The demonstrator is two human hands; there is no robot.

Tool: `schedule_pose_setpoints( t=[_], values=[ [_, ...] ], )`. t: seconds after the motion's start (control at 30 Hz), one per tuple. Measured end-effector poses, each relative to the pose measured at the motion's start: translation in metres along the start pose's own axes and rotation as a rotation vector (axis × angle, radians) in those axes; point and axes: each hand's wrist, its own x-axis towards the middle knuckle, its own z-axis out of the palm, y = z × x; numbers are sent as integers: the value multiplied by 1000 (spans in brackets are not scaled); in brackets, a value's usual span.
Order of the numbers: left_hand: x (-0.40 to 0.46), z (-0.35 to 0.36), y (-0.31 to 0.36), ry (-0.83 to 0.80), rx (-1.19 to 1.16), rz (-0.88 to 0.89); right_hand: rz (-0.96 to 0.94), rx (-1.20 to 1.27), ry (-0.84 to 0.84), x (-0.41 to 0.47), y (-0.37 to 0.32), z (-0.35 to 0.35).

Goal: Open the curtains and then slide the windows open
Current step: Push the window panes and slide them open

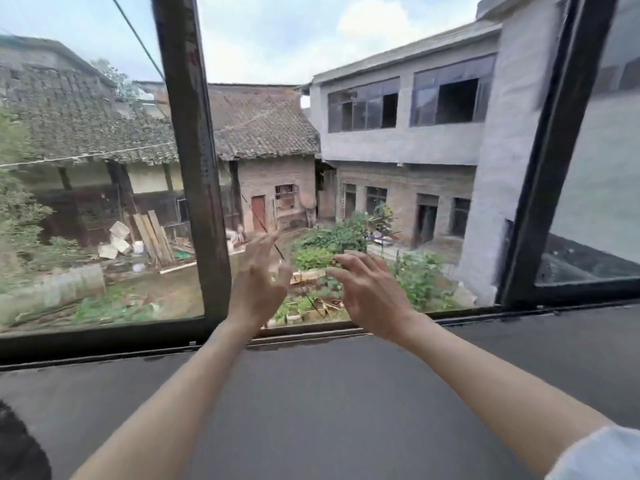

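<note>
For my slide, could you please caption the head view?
Both bare hands, left hand and right hand, hover empty in the gap between two slid-apart window sashes.

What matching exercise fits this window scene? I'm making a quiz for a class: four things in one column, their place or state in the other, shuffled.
Things:
1. left hand
2. right hand
3. left window sash
4. right window sash

Places or states:
A. frame leaning at the right edge of the view
B. open, fingers spread, right of the other hand
C. dark upright bar just left of the gap
D. open, raised close beside the dark upright bar

Pairs: 1-D, 2-B, 3-C, 4-A
</note>
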Motion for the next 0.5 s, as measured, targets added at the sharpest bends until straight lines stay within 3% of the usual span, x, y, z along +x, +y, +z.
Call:
schedule_pose_setpoints(
  t=[0.27,0.5],
  values=[
    [5,156,163,-187,-249,114,400,-126,48,-128,152,-92],
    [68,256,274,-170,-336,327,561,-225,131,-153,270,-152]
  ],
)
